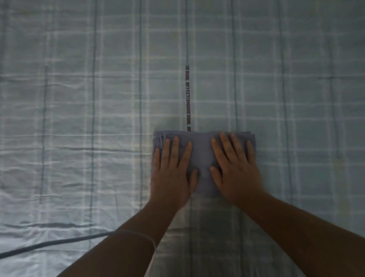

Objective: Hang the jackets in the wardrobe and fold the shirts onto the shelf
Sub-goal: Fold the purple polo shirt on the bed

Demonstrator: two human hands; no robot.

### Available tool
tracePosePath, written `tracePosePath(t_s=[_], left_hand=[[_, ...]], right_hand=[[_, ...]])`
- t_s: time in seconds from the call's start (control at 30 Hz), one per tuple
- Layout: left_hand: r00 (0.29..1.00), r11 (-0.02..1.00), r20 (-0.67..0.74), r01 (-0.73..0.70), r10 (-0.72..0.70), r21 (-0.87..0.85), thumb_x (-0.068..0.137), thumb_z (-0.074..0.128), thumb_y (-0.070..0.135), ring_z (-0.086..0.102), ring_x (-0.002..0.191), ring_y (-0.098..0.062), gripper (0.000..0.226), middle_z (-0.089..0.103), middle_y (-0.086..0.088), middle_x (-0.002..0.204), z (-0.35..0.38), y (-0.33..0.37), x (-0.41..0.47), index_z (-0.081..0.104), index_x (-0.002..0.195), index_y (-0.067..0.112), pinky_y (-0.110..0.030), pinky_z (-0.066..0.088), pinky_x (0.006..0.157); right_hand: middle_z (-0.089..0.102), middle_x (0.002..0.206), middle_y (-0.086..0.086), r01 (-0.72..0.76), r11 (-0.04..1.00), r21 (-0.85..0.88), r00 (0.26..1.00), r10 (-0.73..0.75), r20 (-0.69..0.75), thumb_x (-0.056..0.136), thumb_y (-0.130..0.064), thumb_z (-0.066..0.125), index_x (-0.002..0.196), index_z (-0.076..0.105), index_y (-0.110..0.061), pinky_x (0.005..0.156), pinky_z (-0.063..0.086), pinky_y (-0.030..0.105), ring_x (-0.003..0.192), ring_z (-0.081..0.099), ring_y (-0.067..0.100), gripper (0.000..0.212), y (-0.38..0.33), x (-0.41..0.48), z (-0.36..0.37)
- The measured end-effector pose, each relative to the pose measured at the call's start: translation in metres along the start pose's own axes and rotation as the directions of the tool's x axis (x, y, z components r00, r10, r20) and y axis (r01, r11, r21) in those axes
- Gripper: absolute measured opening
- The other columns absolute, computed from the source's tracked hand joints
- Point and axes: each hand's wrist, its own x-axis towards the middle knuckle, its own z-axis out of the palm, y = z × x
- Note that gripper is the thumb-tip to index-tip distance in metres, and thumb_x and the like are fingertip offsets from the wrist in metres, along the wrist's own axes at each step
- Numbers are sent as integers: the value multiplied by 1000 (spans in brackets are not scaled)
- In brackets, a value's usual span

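Observation:
A grey-blue shirt [201,152], folded into a small rectangle, lies on the checked bed sheet [81,104] in the lower middle of the head view. My left hand [172,174] rests flat on its left half, fingers spread and pointing away from me. My right hand [235,166] lies flat on its right half in the same way. Both palms press down on the cloth and neither hand grips it. The shirt's near edge is hidden under my hands. No jacket, wardrobe or shelf is in view.
The pale blue-green sheet covers the whole view and is wrinkled at the left. A dark printed strip with lettering [188,96] runs away from the shirt's far edge. A dark cord or seam [47,245] crosses the lower left. A thin band circles my left wrist [143,235].

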Motion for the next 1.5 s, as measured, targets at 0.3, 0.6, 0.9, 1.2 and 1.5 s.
tracePosePath(t_s=[0.3,0.6,0.9,1.2,1.5], left_hand=[[999,1000,-41,-17,17,7,94,47,49,16,150,-37,68,24,-17,161,6,-4,3,34,153,18,-58,18,119],[892,794,-121,316,-435,-520,86,52,30,46,127,-28,52,51,-12,137,-39,-8,-5,52,133,7,-47,39,108],[613,414,348,763,-710,-497,87,59,58,62,91,-30,55,58,-11,107,-52,-6,5,50,111,9,-39,50,69],[582,299,482,785,-655,-542,82,71,52,59,84,-24,53,63,-6,99,-55,-9,18,60,111,8,-34,50,73],[716,29,513,595,-473,-803,89,69,44,71,98,-17,35,73,1,107,-108,10,-35,68,113,18,-32,58,82]], right_hand=[[24,162,10,9,999,40,1000,-8,-24,93,-46,41,156,28,-17,118,15,59,151,19,30,70,6,7,16],[63,115,15,-210,724,657,891,418,-176,87,-28,46,113,63,-5,99,42,42,108,56,32,39,23,3,-20],[66,101,13,-683,469,560,664,718,208,91,-46,58,110,56,-10,77,51,40,93,64,35,41,18,-11,-19],[66,107,19,-718,394,573,648,680,343,100,-43,47,109,59,-5,77,41,36,102,61,39,41,23,-7,-23],[64,98,9,-523,399,754,815,494,304,103,-36,46,109,57,-9,75,48,38,87,60,25,30,34,-44,-87]])
